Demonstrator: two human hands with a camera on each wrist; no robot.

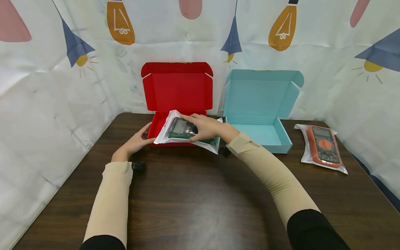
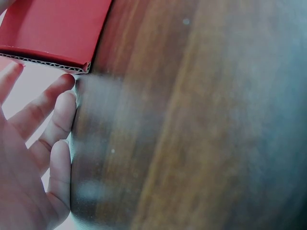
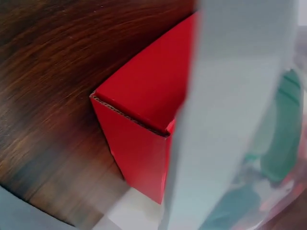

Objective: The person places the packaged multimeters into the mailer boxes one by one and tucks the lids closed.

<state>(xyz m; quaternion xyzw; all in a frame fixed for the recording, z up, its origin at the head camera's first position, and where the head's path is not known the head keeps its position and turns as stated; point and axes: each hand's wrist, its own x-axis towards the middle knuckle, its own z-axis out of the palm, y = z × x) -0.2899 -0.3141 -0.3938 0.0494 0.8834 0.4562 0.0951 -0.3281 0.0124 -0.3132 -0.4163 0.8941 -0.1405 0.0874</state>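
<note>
Over the open red box [image 1: 178, 92] in the head view, my right hand [image 1: 207, 128] grips a clear bag holding a green-edged meter with a grey screen [image 1: 179, 126]. The bag lies tilted across the box's front, partly hiding its inside. My left hand [image 1: 132, 144] is at the box's left side, fingers spread and extended. In the left wrist view the left hand's fingers [image 2: 60, 112] are by the red box's corner [image 2: 53, 33]. In the right wrist view, the bag's pale edge [image 3: 230, 96] and green part [image 3: 283, 134] are close beside the red box [image 3: 139, 153].
An open light-blue box [image 1: 262, 93] stands right of the red one. Farther right on the brown table [image 1: 193, 201] lies a bagged orange multimeter [image 1: 325, 146]. A patterned white cloth [image 1: 187, 45] hangs behind.
</note>
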